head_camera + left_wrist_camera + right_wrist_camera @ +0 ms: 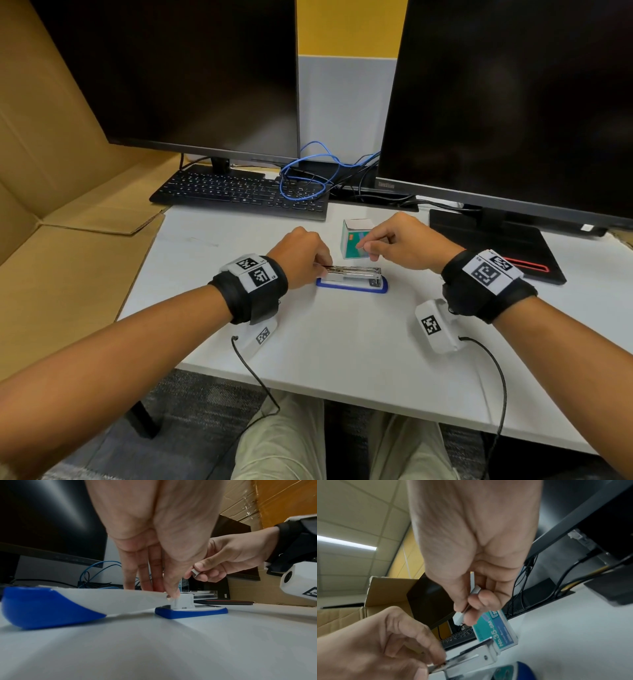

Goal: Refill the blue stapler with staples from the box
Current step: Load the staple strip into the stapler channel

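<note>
The blue stapler (352, 287) lies flipped open on the white table, its metal magazine (356, 271) facing up. Its blue-and-white top cover (51, 604) is swung back flat to the left. My left hand (323, 269) pinches the rear end of the magazine (471, 657) near the hinge. My right hand (363, 247) hovers just above the magazine's far side and pinches a short strip of staples (475, 592), also seen as a strip of staples (195, 572). The teal staple box (354, 240) stands upright right behind the stapler.
A black keyboard (239, 193) and tangled blue cable (305, 174) lie behind, under two dark monitors. The right monitor's black base (496, 250) sits beside my right wrist. Flattened cardboard (68, 240) borders the table's left edge. The table's front edge is near my lap.
</note>
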`<state>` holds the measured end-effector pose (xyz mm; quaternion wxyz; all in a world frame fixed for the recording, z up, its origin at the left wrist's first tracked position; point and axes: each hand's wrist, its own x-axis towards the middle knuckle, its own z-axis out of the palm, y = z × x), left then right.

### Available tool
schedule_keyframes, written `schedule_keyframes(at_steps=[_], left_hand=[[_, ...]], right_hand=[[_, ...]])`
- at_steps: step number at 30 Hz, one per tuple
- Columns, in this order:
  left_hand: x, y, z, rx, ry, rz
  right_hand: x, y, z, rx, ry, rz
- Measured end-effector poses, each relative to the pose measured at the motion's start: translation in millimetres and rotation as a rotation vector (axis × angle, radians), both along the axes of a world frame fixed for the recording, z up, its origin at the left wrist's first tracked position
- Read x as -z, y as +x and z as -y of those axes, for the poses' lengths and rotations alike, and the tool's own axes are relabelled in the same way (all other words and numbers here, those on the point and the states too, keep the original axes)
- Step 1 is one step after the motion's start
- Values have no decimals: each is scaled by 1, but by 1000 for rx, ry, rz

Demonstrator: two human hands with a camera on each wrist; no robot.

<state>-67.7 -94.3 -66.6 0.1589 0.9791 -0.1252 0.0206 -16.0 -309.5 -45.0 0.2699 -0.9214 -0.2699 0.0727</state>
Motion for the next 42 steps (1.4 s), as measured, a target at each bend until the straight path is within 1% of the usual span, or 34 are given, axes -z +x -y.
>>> schedule_keyframes(at_steps=[1, 3, 5, 7, 10, 11, 13, 14, 17, 18, 19, 21, 22, 24, 26, 28, 30, 33, 42], left_hand=[[-1, -1, 0, -5, -28, 33], [-4, -3, 2, -1, -134, 160], [-10, -6, 9, 60, -220, 298], [-15, -9, 18, 131, -262, 355], [-17, -10, 23, 140, -275, 384], [-17, -9, 23, 132, -281, 379], [-17, -9, 21, 123, -284, 367], [-17, -9, 20, 121, -282, 365], [-14, -10, 18, 113, -288, 346], [-13, -10, 18, 106, -291, 335], [-12, -11, 18, 97, -296, 322], [-11, -11, 17, 70, -317, 267], [-11, -12, 15, 43, -301, 219], [-11, -11, 9, -25, -151, 97], [-9, -10, 0, -77, 19, -5], [-6, -10, -8, -104, 97, -59], [-5, -12, -11, -94, 130, -61], [-6, -13, -12, -79, 130, -51], [-6, -13, -12, -73, 160, -41]], right_hand=[[0, -1, 0, 15, 40, -32], [-2, -5, 0, 23, 182, -154], [-4, -7, -1, -13, 319, -292], [-5, -8, -2, -61, 410, -389], [-9, -10, -3, -62, 470, -450], [-10, -12, -3, -58, 455, -433], [-12, -13, -1, -59, 384, -316], [-12, -14, -1, -66, 341, -225], [-11, -13, -3, -91, 164, 130], [-10, -14, -4, -100, 115, 217], [-9, -15, -4, -112, 84, 273], [-6, -17, -6, -132, 47, 329], [-5, -18, -7, -131, 23, 343], [-2, -17, -7, -104, -35, 347], [3, -16, -4, -77, -80, 309], [8, -15, -3, -64, -103, 252], [14, -14, -3, -56, -123, 214], [19, -13, -4, -47, -161, 185], [17, -14, -9, -50, -229, 201]])
